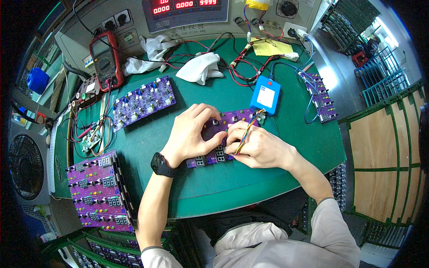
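Observation:
A purple circuit board (196,161) with small digit displays and buttons lies in the middle of the green mat. My left hand (191,134), with a black watch at the wrist, rests over its left part, thumb and fingers apart. Closed in a pinch over the board's right part is my right hand (257,145). Its fingers hold a bundle of multicoloured wires (247,132), whose lower end is hidden by the fingers. The bundle runs up to a blue box (265,94) with a white label and a red button, just beyond the board.
Stacked purple boards (96,192) stand at the near left. Another board panel (145,102) lies behind my left hand; more boards (319,98) lie far right. A red multimeter (105,61), white cloths (201,68), tangled leads (243,67) and a power supply (187,27) line the back.

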{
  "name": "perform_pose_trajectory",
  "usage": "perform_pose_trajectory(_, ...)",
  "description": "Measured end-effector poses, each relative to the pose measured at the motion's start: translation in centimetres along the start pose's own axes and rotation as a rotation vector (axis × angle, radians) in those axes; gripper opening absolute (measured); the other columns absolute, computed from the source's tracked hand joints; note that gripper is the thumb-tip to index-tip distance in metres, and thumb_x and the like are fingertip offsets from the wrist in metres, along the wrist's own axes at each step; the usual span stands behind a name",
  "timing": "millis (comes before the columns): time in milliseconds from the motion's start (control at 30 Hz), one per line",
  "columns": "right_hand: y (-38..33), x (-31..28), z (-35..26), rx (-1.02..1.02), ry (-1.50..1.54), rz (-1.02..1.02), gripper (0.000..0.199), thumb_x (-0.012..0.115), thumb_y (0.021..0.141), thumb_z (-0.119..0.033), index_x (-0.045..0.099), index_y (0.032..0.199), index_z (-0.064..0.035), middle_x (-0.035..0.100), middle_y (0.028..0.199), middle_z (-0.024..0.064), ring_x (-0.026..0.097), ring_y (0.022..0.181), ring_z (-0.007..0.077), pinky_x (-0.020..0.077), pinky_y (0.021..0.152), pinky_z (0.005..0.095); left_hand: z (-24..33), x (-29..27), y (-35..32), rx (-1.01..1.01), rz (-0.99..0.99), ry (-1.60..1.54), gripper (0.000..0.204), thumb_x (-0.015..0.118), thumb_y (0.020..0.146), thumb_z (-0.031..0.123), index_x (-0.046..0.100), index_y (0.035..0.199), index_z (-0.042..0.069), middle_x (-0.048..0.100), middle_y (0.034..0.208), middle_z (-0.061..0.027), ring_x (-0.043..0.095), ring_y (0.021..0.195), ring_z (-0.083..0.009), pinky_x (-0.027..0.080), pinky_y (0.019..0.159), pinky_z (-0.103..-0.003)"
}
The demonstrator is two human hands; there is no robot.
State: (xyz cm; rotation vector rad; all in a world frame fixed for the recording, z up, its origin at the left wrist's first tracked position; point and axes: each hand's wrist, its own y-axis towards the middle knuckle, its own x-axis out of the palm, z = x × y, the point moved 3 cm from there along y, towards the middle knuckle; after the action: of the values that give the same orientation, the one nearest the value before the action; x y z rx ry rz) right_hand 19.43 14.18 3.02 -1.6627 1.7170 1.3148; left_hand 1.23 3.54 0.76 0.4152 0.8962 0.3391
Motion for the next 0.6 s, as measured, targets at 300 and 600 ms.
perform_pose_trajectory(300,0.05,-0.08,-0.09,-0.008,0.015,0.014,0.014,0.082,0.08,-0.008,0.074,0.09,-0.0035,0.071,0.101,0.0105,0.067,0.112,0.0321,0.0545,0.104,0.0453,0.01,-0.04,0.01,-0.007,-0.012,0.006,0.035,0.084,0.081,0.032,0.069,0.102,0.008,0.071,0.108,-0.0084,0.068,0.096,-0.0309,0.058,0.083,-0.042)
perform_pose_trajectory(600,0.06,-0.11,-0.1,-0.017,0.002,0.015,0.015,0.082,0.08,-0.008,0.074,0.091,-0.0035,0.071,0.101,0.0106,0.067,0.111,0.032,0.0548,0.104,0.0453,0.04,-0.01,0.02,-0.001,-0.008,0.015,0.036,0.083,0.081,0.033,0.069,0.102,0.008,0.071,0.109,-0.0083,0.069,0.097,-0.0309,0.058,0.083,-0.042)
